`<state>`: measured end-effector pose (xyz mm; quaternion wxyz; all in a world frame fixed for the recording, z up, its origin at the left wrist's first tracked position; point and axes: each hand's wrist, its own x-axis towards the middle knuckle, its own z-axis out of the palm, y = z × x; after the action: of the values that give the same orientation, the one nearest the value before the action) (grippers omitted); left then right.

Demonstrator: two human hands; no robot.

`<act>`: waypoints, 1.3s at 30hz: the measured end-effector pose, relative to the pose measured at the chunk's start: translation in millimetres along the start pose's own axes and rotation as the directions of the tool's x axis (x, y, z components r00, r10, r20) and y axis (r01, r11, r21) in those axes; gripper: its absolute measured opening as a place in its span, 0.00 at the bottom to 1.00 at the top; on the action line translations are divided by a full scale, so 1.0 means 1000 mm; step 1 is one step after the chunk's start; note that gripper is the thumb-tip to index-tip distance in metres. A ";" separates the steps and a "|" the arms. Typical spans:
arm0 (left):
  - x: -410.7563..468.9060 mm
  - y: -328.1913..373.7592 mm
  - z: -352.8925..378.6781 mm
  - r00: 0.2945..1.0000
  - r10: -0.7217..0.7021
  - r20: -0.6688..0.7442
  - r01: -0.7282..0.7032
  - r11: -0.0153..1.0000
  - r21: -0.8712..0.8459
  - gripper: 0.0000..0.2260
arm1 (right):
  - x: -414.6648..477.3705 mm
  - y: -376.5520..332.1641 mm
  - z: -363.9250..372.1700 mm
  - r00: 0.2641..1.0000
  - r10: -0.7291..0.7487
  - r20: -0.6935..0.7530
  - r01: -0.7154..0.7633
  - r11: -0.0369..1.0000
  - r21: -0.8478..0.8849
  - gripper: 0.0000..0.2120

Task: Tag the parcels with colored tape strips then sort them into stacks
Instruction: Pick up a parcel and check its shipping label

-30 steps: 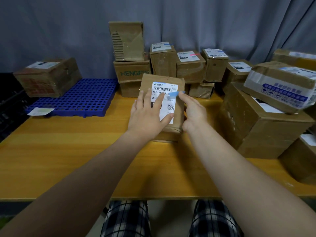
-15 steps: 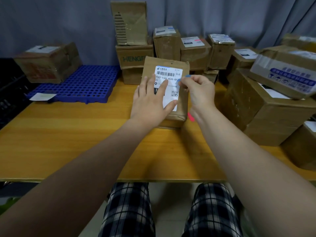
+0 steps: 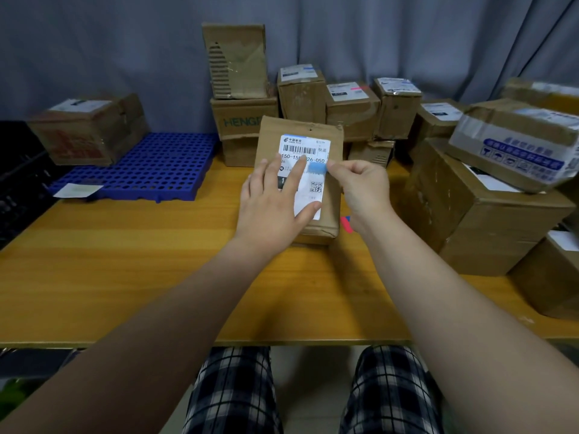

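Centre of frame: a flat brown cardboard parcel lies on the orange wooden counter. Its long axis runs from the lower to the upper part of the frame. Its white shipping label faces up, with the barcode toward the top. The left hand rests on the label with its fingers straight and spread, holding nothing. The right hand, at the parcel's right edge, pinches one end of a short blue tape strip between thumb and forefinger. The strip's long axis runs left to right across the label, its free end pointing left. Whether it touches the label cannot be told. A pink tape strip lies on the counter beside the right wrist. Left of frame: a blue perforated plastic pallet. Upper centre and right: stacked brown cardboard boxes.
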<state>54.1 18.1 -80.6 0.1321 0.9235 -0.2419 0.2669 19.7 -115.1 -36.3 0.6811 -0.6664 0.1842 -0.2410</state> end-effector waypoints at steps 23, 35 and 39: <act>0.004 0.006 -0.014 0.996 0.030 0.081 -0.037 0.996 0.084 0.28 | 0.012 0.010 0.013 0.972 -0.165 -0.167 0.146 0.982 -0.123 0.17; 0.003 0.004 -0.011 0.995 0.001 0.105 -0.010 0.997 0.083 0.29 | 0.015 0.025 0.011 0.948 -0.254 -0.191 0.235 0.965 -0.118 0.09; 0.005 -0.011 -0.012 0.998 -0.012 0.063 0.025 0.974 -0.225 0.26 | 0.017 0.033 -0.002 0.988 -0.150 -0.040 0.143 0.981 -0.131 0.14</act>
<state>58.2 30.6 -69.0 0.2311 0.9125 -0.2659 0.2082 35.3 -126.8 -67.9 0.6126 -0.7142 0.1667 -0.2947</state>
